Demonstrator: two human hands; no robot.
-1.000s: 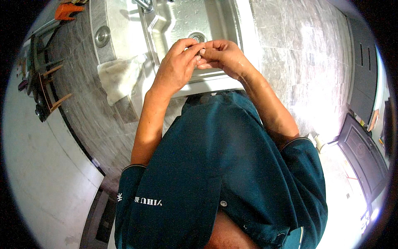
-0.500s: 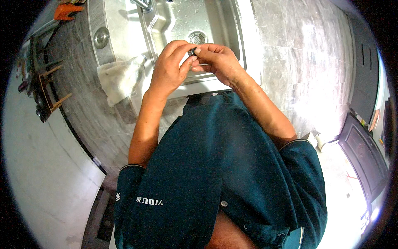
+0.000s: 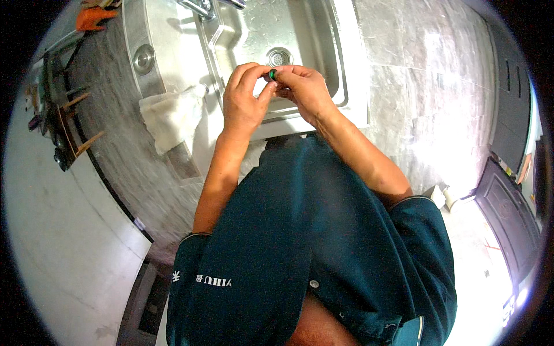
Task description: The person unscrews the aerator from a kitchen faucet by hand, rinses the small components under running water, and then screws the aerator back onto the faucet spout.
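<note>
Head view: what lies nearest?

"A pale cloth (image 3: 173, 117), left of the sink (image 3: 254, 36). Ahead, the left hand (image 3: 242, 99) and right hand (image 3: 310, 92) meet over the sink's near part."

"Which has the thing?"

"The right hand pinches a small dark and green piece (image 3: 273, 75) from its right. The left hand reaches it from the left, forefinger and thumb a little apart; whether they grip it, I cannot tell. It lies between the two, neither clearly nearer."

"Its long axis?"

"Too small to tell."

"Farther off?"

"The drain (image 3: 280, 56) just beyond, then a tap (image 3: 202, 7) at far left."
</note>
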